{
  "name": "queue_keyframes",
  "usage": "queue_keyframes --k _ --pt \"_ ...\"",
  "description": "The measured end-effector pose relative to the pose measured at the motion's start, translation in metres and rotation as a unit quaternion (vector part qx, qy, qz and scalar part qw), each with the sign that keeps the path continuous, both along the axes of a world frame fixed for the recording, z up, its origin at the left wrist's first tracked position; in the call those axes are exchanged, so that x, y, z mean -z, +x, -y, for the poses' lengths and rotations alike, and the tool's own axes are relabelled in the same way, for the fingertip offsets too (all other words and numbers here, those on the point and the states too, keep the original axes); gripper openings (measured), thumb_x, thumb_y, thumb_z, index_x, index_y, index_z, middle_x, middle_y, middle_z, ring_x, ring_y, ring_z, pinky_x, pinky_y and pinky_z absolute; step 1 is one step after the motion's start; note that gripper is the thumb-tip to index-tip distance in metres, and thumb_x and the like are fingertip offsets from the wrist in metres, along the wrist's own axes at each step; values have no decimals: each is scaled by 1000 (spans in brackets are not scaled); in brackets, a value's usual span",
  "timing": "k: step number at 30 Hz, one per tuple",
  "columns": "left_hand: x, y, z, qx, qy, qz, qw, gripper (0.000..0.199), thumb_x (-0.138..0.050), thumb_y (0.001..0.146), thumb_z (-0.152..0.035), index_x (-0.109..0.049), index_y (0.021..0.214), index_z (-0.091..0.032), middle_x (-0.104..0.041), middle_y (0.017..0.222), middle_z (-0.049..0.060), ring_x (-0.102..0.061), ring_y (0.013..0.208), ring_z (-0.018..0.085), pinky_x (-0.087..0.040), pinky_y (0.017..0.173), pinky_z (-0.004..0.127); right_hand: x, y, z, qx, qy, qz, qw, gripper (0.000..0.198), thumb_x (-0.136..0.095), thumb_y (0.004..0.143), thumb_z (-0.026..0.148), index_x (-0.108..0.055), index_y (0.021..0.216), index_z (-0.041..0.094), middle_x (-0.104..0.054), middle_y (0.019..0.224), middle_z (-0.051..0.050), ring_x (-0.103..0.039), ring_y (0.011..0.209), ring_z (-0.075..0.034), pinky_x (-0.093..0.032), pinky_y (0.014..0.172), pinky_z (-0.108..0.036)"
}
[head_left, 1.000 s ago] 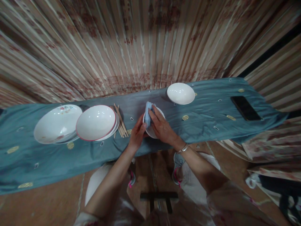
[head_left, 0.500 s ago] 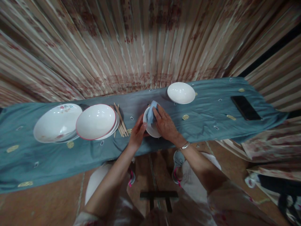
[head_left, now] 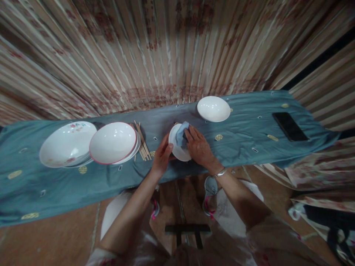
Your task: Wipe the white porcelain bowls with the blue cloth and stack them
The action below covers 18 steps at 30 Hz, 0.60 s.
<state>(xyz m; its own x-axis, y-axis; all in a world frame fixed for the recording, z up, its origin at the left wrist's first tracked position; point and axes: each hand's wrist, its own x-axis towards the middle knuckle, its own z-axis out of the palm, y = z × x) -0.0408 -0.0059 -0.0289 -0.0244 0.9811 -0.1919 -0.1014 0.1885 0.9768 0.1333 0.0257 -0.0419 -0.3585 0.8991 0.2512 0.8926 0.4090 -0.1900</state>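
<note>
- Left hand: closed on the near-left rim of a small white bowl; the rim is pinched, with the thumb laid along it.
- Small white bowl: located between the two hands, tilted; its right edge is partly covered by the right hand.
- Blue cloth: gripped at the fingers of the right hand and pressed against the inside of the bowl; the right thumb is hidden, so its position cannot be told.
- Bracelet: worn on the right wrist, just behind the grip.
- Chopsticks: laid in a loose bundle just left of the left hand; that side is bounded by them.
- White bowl: placed beyond and right of the grip, near the right fingers, apart from them.
- Red-rimmed bowl: stacked on other bowls, left of the chopsticks; direct passage leftward from the grip is blocked by this stack.
- Floral bowl: seen farther left, on top of another stack, its right edge overlapped by the red-rimmed bowl.
- Black phone: laid flat, well right of the grip, on the teal tablecloth.
- Curtain: hung behind the table's far edge; the space beyond is closed off by it.
</note>
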Motion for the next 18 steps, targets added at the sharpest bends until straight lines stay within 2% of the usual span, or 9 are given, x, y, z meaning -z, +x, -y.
queue_keyframes --k 6,12,18 --pt "0 0 0 0 2 -9 1000 84 -69 75 -68 -53 146 -25 -69 123 9 -65 100 27 -64 61 33 2 0 3 10 12 24 1000 49 -48 95 13 -51 142 -1 -43 154 -28 -40 146 -37 -40 116 -50" --pt "-1 0 1 -6 -5 -8 1000 86 -70 74 -68 -53 146 -24 -69 123 9 -64 99 27 -64 63 34 4 -2 7 21 27 23 999 37 -49 94 11 -60 127 1 -48 151 -28 -38 147 -35 -41 114 -49" --pt "-2 1 1 -9 -8 -11 1000 84 -70 75 -67 -53 146 -24 -70 122 8 -65 99 27 -64 63 33 -5 -5 10 21 9 42 999 31 -43 96 9 -67 115 3 -49 150 -26 -42 143 -34 -44 108 -46"
